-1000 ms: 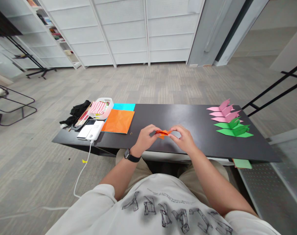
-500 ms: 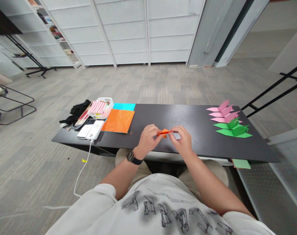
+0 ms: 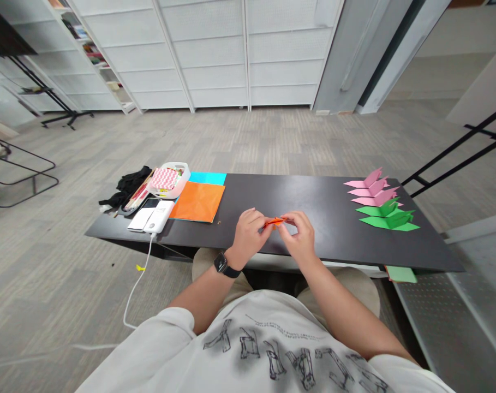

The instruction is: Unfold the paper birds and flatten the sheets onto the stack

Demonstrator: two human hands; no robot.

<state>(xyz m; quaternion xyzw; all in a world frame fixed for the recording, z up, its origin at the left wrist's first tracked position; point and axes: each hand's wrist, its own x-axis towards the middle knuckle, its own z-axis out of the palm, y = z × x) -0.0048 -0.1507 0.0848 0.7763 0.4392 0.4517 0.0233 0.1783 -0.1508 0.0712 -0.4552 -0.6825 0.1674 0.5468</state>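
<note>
A small folded orange paper point(image 3: 274, 221) is pinched between both my hands above the near edge of the black table point(image 3: 313, 202). My left hand point(image 3: 248, 234), with a dark watch on its wrist, grips the paper's left end with closed fingers. My right hand point(image 3: 299, 236) grips its right end, fingers pressed together on it. Most of the paper is hidden by my fingers.
Orange sheets point(image 3: 197, 202) over a blue sheet point(image 3: 209, 178) lie at the left, beside a white tray point(image 3: 168, 180), a white power bank point(image 3: 157, 216) with a cable, and black cloth point(image 3: 129, 185). Folded pink point(image 3: 370, 188) and green point(image 3: 389, 215) paper pieces sit at the right. A green sheet point(image 3: 401, 274) hangs below the table edge.
Both hands have drawn closer together and the orange paper has been pressed flatter and narrower between them. Nothing else on the table has moved.
</note>
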